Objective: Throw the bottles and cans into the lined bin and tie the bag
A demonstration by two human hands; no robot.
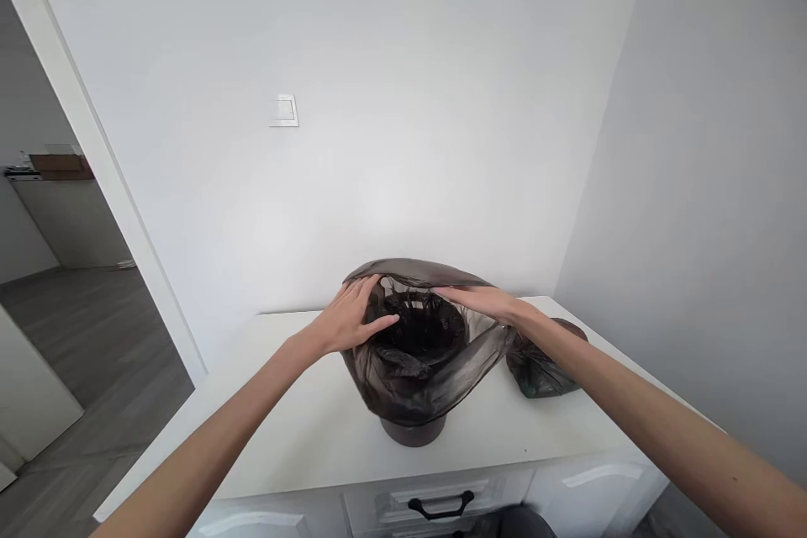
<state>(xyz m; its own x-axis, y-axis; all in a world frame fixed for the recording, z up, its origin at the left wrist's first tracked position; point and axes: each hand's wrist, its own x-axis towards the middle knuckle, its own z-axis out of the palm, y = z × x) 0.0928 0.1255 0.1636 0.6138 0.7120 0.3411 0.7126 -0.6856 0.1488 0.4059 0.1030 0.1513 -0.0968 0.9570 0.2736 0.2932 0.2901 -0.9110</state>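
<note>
Your left hand [350, 319] was open, fingers spread, touching the dark bag [441, 395] at its mouth's ten o'clock; your right hand [484, 301] was open, flat, at its one o'clock. Bag hung loosely over the bin [413, 434], upright on the white cabinet [303, 437]. Second bag [542, 374] lay near, at the bin's three o'clock.

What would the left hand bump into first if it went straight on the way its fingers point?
The left hand would probably meet the raised far edge of the dark plastic bag; depth is unclear, so it may already touch.
</note>
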